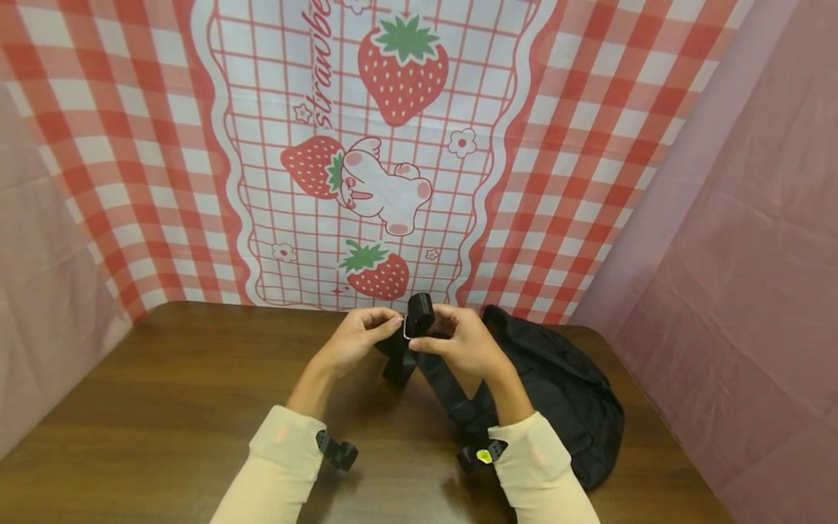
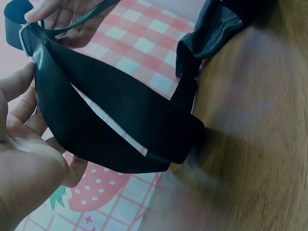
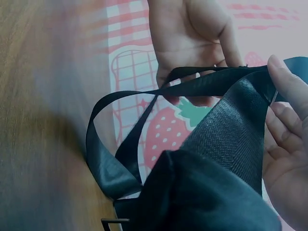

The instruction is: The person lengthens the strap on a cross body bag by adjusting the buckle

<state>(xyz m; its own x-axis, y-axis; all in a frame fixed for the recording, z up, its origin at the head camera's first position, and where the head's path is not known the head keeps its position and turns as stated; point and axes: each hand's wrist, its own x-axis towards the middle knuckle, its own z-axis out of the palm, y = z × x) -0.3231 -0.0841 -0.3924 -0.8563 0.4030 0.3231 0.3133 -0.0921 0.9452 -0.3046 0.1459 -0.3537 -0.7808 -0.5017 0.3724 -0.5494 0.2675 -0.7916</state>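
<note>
Black strap (image 1: pixel 439 382) held up over the bench (image 1: pixel 164 407), metal buckle (image 1: pixel 406 332) right between the two hands. That's the key relation: buckle's long side stands roughly upright in the head view, strap crosses it side to side. A short bend of strap pokes up on the right-hand side of the buckle; the longer loop droops on the left-hand side, below the fingers, towards the bench.

Left hand (image 1: pixel 350 340): thumb and forefinger pinching the strap just beside the buckle, from the left. Other fingers lie behind the strap in the left wrist view. Right hand (image 1: pixel 466 340): gripping strap and buckle from the right, thumb on the near face, fingers behind. Hands close together, buckle touching the right thumb; the right looks to have the firmer hold.

Bag (image 1: pixel 566 397) slumped on the bench, right of both hands; right one nearer. Strap slopes from the buckle down and rightward to it, so any slack should come from that side. A second metal piece (image 3: pixel 115 221) sits low in the right wrist view, well apart from the fingers. How the layers thread inside the buckle: can't tell.
</note>
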